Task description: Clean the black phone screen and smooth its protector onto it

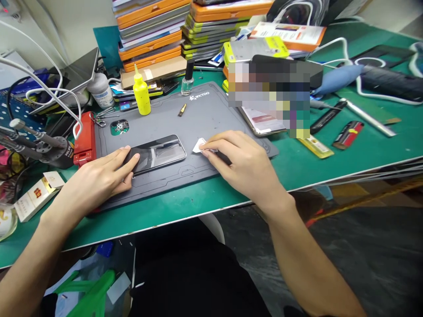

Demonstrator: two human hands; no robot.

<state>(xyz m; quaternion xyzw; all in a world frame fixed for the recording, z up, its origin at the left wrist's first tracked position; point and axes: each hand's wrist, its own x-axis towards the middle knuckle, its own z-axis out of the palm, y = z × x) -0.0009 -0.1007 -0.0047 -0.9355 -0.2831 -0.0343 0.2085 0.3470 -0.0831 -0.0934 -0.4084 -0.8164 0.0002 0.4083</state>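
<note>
A smartphone with a dark, glossy screen lies on the grey work mat. My left hand holds the phone's left end, with fingertips on the glass and the thumb at the near edge. Pale reflections cross the screen. Just right of the phone, my right hand pinches a small white piece, perhaps a folded wipe, low over the mat. The hand hides part of that piece. Behind them lie a small brush tip and a yellow dropper bottle.
A clear glass bottle with black cap stands at the mat's back edge. Left are a red tool and a cigarette pack. Another phone, a lighter and a pen-like metal rod lie right. Stacked orange cases rise behind.
</note>
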